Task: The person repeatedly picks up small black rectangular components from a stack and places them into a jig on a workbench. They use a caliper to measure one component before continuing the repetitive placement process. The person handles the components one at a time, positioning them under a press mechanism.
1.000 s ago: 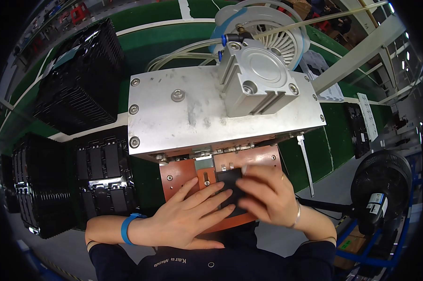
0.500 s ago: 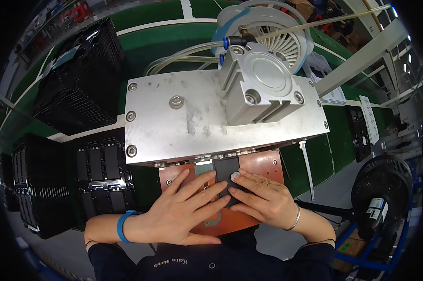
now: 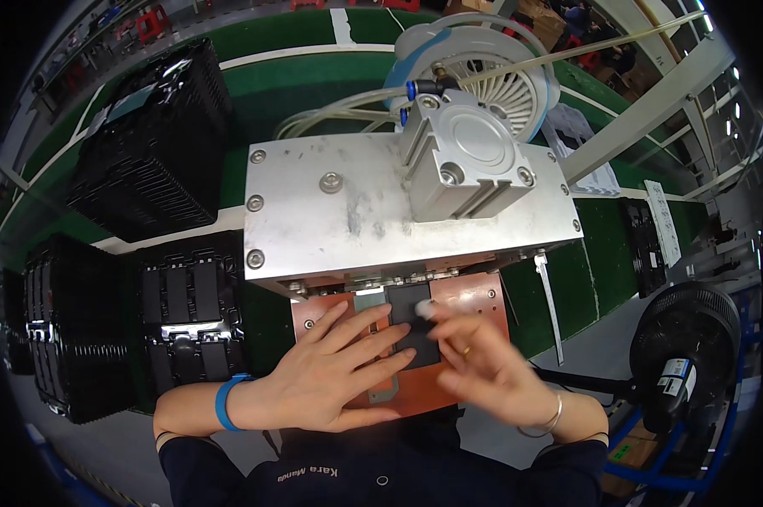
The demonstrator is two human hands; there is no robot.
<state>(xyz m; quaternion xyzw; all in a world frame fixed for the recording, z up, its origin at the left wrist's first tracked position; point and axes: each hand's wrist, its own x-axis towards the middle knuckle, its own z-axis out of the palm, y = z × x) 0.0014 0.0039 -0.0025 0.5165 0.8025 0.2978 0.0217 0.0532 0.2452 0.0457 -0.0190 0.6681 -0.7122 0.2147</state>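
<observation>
Since 0.5 s ago the right hand (image 3: 493, 372) has shifted, its half-curled fingers too blurred to tell whether they grip anything. The left hand (image 3: 322, 389) lies open and spread, 2 fingertips partly covering the dark plate (image 3: 411, 302) on the orange base (image 3: 470, 291), before the metal block (image 3: 347, 237), whose cylinder (image 3: 478, 145) partly hides a fan (image 3: 516, 97).

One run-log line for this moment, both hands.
left hand: spread, touching dark flat piece | right hand: blurred, half-curled at piece's right edge, contact unclear | piece: on orange fixture
</observation>
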